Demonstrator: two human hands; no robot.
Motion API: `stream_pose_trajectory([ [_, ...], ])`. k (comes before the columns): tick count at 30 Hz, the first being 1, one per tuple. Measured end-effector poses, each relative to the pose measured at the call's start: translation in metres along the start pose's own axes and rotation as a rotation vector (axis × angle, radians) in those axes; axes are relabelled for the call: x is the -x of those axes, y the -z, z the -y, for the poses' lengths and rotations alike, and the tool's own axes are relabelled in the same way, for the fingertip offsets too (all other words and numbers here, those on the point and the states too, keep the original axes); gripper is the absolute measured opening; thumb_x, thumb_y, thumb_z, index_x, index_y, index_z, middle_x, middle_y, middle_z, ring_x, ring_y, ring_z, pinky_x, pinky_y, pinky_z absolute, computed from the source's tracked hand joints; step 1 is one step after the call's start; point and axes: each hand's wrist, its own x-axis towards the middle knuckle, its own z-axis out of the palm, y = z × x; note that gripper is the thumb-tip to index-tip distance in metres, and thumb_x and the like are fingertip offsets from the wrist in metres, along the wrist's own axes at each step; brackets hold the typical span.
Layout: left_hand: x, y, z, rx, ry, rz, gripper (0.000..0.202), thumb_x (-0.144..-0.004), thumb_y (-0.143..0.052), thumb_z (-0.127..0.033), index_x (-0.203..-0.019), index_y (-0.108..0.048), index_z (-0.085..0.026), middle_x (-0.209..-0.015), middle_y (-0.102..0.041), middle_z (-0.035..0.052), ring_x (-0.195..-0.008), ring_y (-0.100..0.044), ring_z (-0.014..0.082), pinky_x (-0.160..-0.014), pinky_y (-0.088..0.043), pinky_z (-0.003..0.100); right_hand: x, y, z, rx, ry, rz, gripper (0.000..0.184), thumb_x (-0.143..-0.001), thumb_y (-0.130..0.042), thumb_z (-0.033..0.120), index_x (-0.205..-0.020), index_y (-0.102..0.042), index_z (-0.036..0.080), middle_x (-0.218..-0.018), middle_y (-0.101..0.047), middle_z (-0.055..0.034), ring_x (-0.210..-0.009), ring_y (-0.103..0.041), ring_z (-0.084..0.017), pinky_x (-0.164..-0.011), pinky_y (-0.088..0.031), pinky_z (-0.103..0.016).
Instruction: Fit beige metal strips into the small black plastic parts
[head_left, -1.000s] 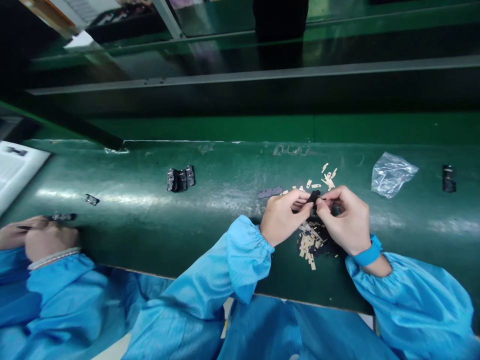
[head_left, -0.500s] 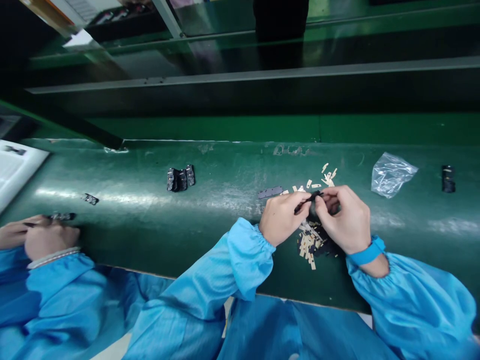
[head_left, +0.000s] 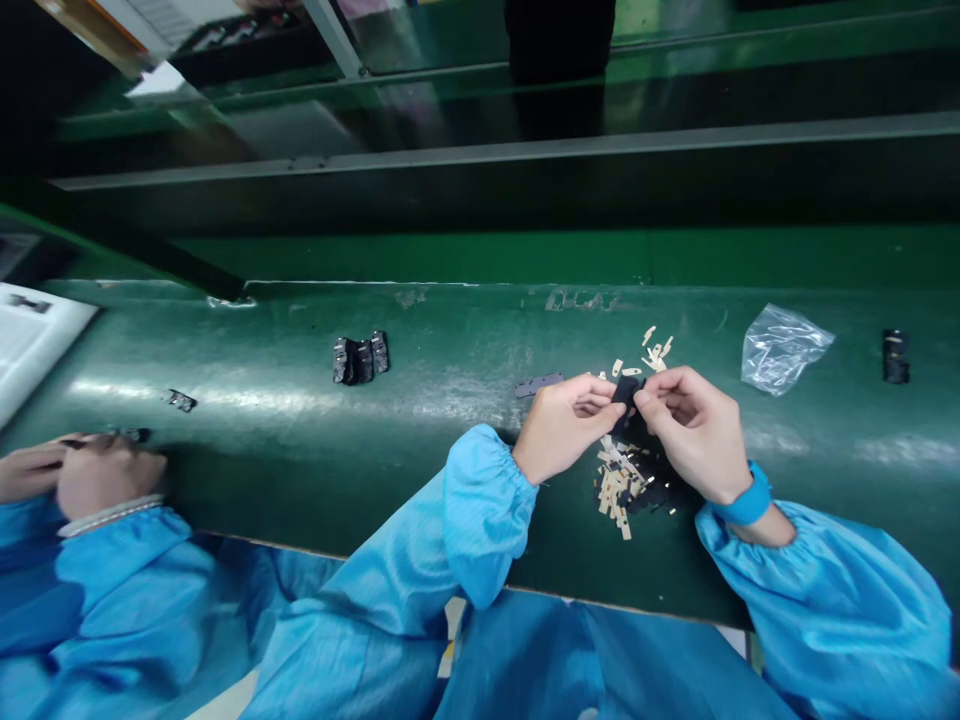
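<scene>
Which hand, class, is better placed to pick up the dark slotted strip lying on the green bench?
The left hand is probably better placed: the dark strip lies just beyond it, on its side of the small black part that both hands pinch, while the right hand sits farther off.

Green bench [head_left: 450, 330], seen from above. Left hand [head_left: 566, 425] and right hand [head_left: 697, 435] pinch a small black piece [head_left: 627, 393] between them, fingertips of both on it. Directly below the hands: heap of beige strips [head_left: 619, 495] mixed with black bits. More strips [head_left: 655, 353] lie beyond the hands; dark plate [head_left: 538, 385] just left of them. Farther right, plastic bag [head_left: 780, 350] and black part [head_left: 895, 356]. Farther left, three black parts [head_left: 361, 357] side by side. Both sleeves blue; blue wristband [head_left: 750, 498] on right wrist. Co-worker's hands [head_left: 105, 475] at far left, working at the same bench.
</scene>
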Motion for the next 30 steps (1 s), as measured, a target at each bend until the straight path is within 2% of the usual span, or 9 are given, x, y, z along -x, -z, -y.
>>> stream_pose_trajectory([
  [5,0.002,-0.001,0.002,-0.011,-0.018,0.024,0.018,-0.082,-0.075,-0.022,-0.097,-0.073,-0.013,-0.09,-0.078,0.0066,-0.078,-0.073,0.0144,-0.076,-0.061,0.027,0.001,0.0,-0.001,0.005,-0.001,-0.032,0.016,-0.091,-0.07,0.031,-0.083,-0.063,0.02,-0.066,-0.06,0.0026,-0.053,-0.053,-0.01,-0.05,-0.041,-0.023],
  [14,0.002,0.002,-0.002,-0.033,-0.066,0.068,0.017,-0.085,-0.073,-0.024,-0.098,-0.074,-0.013,-0.093,-0.079,0.0066,-0.081,-0.075,0.0155,-0.076,-0.061,0.027,-0.002,0.002,0.006,-0.107,-0.031,0.001,0.018,-0.09,-0.073,0.031,-0.08,-0.063,0.02,-0.059,-0.058,0.0036,-0.05,-0.052,-0.009,-0.049,-0.042,-0.022],
  [18,0.001,0.007,-0.004,0.067,-0.017,0.097,0.021,-0.082,-0.079,-0.028,-0.095,-0.072,-0.013,-0.09,-0.079,0.0071,-0.082,-0.076,0.0169,-0.08,-0.06,0.03,-0.004,0.005,0.002,-0.185,-0.086,0.055,0.021,-0.09,-0.075,0.037,-0.084,-0.064,0.02,-0.06,-0.059,0.003,-0.051,-0.054,-0.011,-0.05,-0.044,-0.024],
  [22,0.0,0.01,-0.007,0.2,0.062,0.134,0.03,-0.08,-0.082,-0.035,-0.097,-0.071,-0.012,-0.091,-0.08,0.0094,-0.084,-0.077,0.0185,-0.085,-0.059,0.034,-0.005,0.007,0.0,-0.247,-0.084,0.002,0.022,-0.093,-0.072,0.041,-0.086,-0.064,0.021,-0.061,-0.058,0.0034,-0.052,-0.053,-0.011,-0.052,-0.045,-0.025],
  [26,-0.001,0.008,-0.006,0.212,0.077,0.116,0.035,-0.078,-0.084,-0.032,-0.103,-0.068,-0.013,-0.086,-0.079,0.0053,-0.08,-0.075,0.0155,-0.081,-0.057,0.029,-0.003,0.003,0.006,-0.258,-0.078,0.058,0.025,-0.09,-0.074,0.044,-0.089,-0.065,0.021,-0.068,-0.062,0.0017,-0.056,-0.056,-0.011,-0.055,-0.048,-0.025],
  [30,-0.002,0.006,-0.003,0.194,0.083,0.092,0.033,-0.075,-0.087,-0.026,-0.097,-0.065,-0.014,-0.078,-0.075,0.0004,-0.072,-0.072,0.011,-0.075,-0.055,0.024,-0.002,0.001,0.008,-0.294,-0.113,0.1,0.029,-0.085,-0.08,0.045,-0.085,-0.063,0.021,-0.068,-0.062,0.0019,-0.057,-0.058,-0.011,-0.054,-0.048,-0.024],
])
